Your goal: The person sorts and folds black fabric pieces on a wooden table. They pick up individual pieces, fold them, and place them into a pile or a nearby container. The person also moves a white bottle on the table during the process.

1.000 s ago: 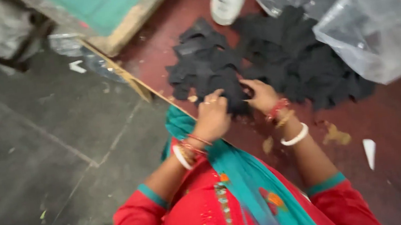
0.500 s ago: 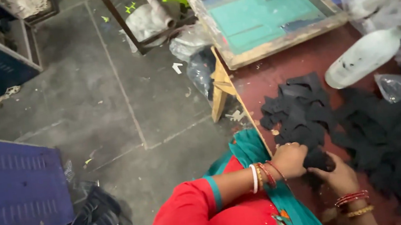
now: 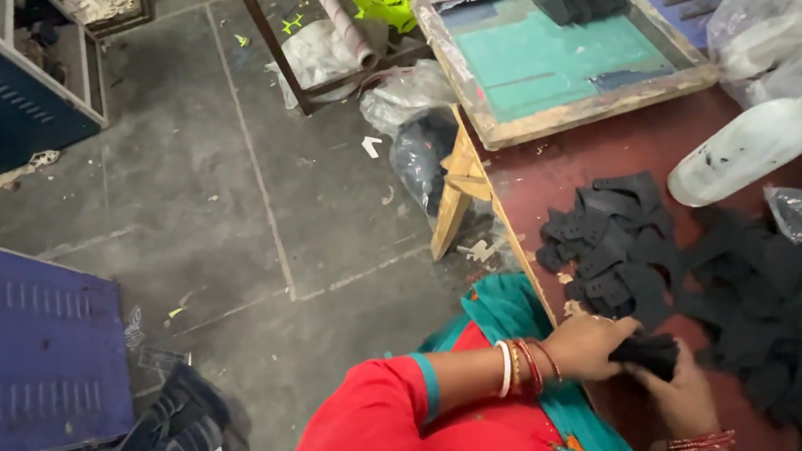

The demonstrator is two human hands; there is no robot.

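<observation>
Single head-worn view, looking steeply down and slightly forward from above the person's own chest. Near edge: red sleeve, left hand (image 3: 591,343) and right hand (image 3: 680,395), close to the lens. Right: dark red table (image 3: 605,157) with pile of black cut pieces (image 3: 730,289), reaching to the wooden-framed screen (image 3: 568,55) at the far side. Left: grey floor (image 3: 218,206), seen from greater height; the blue cabinet (image 3: 24,359) is cropped, probably metal. No second view shares the scene
</observation>
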